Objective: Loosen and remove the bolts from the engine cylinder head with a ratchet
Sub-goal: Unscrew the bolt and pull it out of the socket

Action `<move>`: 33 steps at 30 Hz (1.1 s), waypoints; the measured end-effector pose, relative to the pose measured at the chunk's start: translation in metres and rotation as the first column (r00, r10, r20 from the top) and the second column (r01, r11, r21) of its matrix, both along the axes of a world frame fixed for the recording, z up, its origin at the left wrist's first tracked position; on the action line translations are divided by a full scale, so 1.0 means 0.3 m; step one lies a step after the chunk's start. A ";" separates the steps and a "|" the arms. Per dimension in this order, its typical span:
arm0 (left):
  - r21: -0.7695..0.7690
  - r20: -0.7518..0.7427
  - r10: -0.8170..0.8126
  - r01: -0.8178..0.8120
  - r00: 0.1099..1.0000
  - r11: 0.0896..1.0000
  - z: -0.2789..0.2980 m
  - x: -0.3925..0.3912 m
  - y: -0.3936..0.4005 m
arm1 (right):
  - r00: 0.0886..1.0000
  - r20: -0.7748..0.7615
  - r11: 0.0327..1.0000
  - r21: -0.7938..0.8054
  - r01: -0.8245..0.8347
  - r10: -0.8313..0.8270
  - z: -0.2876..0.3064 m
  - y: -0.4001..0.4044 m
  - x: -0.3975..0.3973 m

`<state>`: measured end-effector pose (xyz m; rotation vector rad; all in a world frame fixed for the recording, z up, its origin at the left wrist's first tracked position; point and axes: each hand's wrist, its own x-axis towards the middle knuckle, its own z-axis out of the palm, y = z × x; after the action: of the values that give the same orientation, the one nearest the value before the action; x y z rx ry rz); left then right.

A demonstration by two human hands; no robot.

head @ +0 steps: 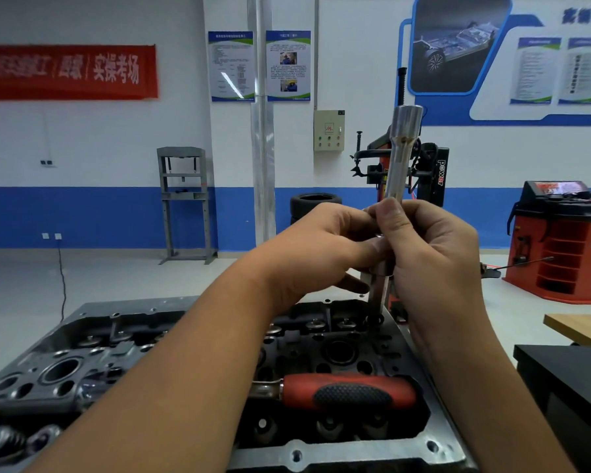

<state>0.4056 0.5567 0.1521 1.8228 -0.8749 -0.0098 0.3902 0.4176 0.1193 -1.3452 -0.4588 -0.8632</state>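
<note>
Both hands are clamped on a long silver socket (pixel 399 158), held upright above the cylinder head (pixel 171 339): right hand (pixel 434 254) wrapped round its shaft, left hand (pixel 325 247) pinching beside it. Its wide end points up. Lying flat across the head below rests the red-handled ratchet (pixel 348 392), untouched.

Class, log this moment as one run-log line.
both hands: left hand, right hand hold socket extension upright | ratchet lies on cylinder head
</note>
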 end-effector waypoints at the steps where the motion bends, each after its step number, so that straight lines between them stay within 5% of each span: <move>1: 0.005 0.010 0.004 -0.004 1.000 1.000 0.000 0.001 0.001 | 1.000 -0.004 1.000 0.020 -0.021 0.021 0.001 0.001 -0.003; 6: -0.004 0.106 0.112 -0.113 0.988 0.994 -0.001 0.016 0.010 | 1.000 0.005 0.998 0.070 -0.001 0.001 0.002 0.000 -0.015; 12: -0.101 -0.058 -0.077 0.071 0.995 0.992 0.003 0.006 0.011 | 0.997 0.003 0.995 0.070 -0.078 0.078 -0.001 0.001 -0.004; 19: -0.072 0.039 0.107 -0.104 0.994 0.992 0.003 0.007 0.010 | 0.995 -0.005 0.989 0.108 -0.099 0.100 0.000 -0.003 -0.001; 25: -0.098 -0.064 -0.053 0.046 0.997 0.994 -0.001 0.005 0.010 | 0.993 0.028 0.989 0.091 -0.117 0.114 -0.005 -0.006 0.012; 29: -0.053 0.011 0.040 -0.039 0.999 0.998 -0.001 0.006 0.007 | 0.981 0.022 0.974 0.112 -0.195 0.194 -0.002 -0.004 0.007; 33: -0.048 0.028 0.061 -0.060 0.998 0.997 0.005 0.003 0.014 | 0.997 0.010 0.991 0.104 -0.082 0.081 0.000 -0.006 -0.007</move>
<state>0.4065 0.5608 0.1536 1.8082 -0.8337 0.0762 0.3881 0.4159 0.1195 -1.2206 -0.4644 -0.8128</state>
